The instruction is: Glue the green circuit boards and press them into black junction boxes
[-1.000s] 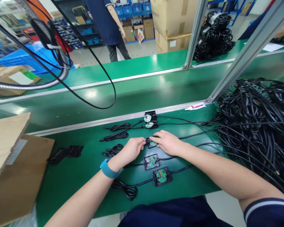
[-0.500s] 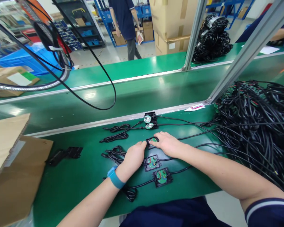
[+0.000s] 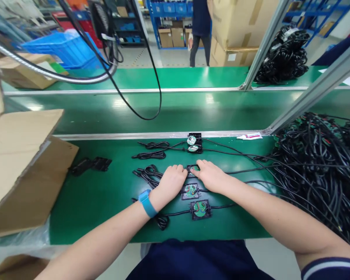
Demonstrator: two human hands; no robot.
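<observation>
A small black plastic housing with a green circuit board (image 3: 195,168) lies on the green bench between my two hands. My left hand (image 3: 172,181), with a blue wristband, is closed at the housing's left edge, its fingertips partly hidden. From the right, my right hand (image 3: 212,175) grips the same housing, thumb on the board and index finger at the far edge. Nearer to me are two more open housings with boards, a middle one (image 3: 190,191) and a front one (image 3: 200,209). Beyond my hands is a black housing part (image 3: 196,137) carrying two round boards (image 3: 191,140).
Coiled black cables (image 3: 151,154) lie left of the housings. A large cable heap (image 3: 312,175) fills the right side. A glue tube (image 3: 250,136) rests by the back rail. Black plastic parts (image 3: 102,163) and a cardboard box (image 3: 32,186) are at left. A cable loop (image 3: 160,91) hangs above.
The camera view has swung, so the bench appears shifted rightward. Both hands stay at the same housing, with the left fingers now more curled. The person in the background has walked on.
</observation>
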